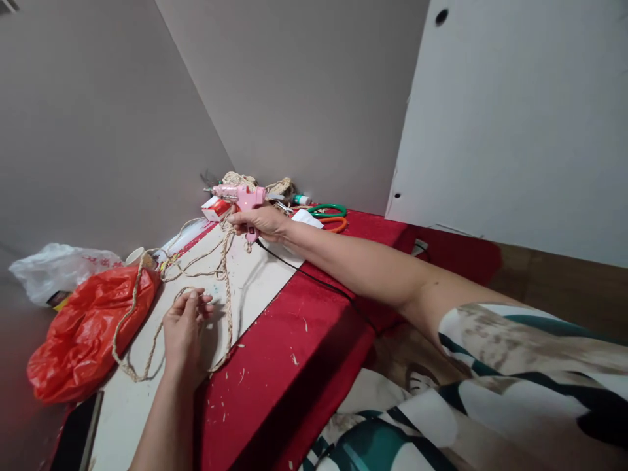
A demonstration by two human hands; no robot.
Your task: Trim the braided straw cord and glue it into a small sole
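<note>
My right hand is wrapped round the handle of a pink glue gun, its nozzle pointing left. A black cord runs from the gun's base toward the table edge. A braided straw cord hangs down from beside my right fingers and loops across the white board. My left hand, lower on the board, has its thumb and fingers closed on part of that braided cord; the exact grip is partly hidden.
A red plastic bag and a clear bag lie at left. Behind the gun are straw coils, a small red-and-white box, green-handled scissors and an orange handle. Straw scraps dot the red cloth. Grey walls enclose the corner.
</note>
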